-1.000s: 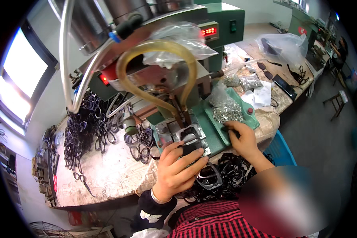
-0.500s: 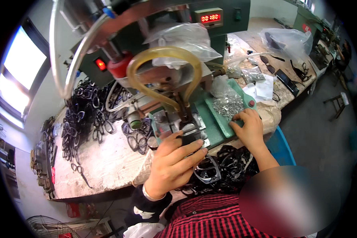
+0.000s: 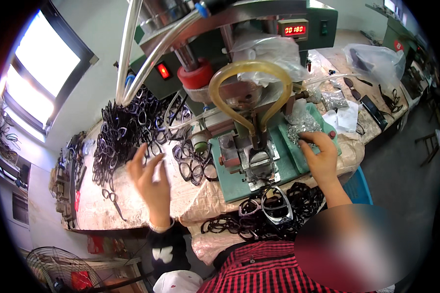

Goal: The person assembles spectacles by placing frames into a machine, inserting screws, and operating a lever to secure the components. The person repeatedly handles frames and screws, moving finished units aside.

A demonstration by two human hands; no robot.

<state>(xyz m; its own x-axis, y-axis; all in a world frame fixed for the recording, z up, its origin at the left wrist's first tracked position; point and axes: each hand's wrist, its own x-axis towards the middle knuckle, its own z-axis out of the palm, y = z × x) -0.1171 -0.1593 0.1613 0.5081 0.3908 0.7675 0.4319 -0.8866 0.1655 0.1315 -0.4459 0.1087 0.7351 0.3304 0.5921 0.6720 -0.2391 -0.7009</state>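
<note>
bare bench patch (image 3: 132,205) beside left hand (image 3: 151,183), frame piles (image 3: 122,132) behind, press (image 3: 239,97) blocking centre

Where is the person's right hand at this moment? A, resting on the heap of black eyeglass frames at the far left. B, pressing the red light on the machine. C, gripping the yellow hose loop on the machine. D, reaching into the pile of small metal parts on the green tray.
D: the right hand has its fingers down in the small metal parts on the green tray, clear of the yellow hose loop.
</note>
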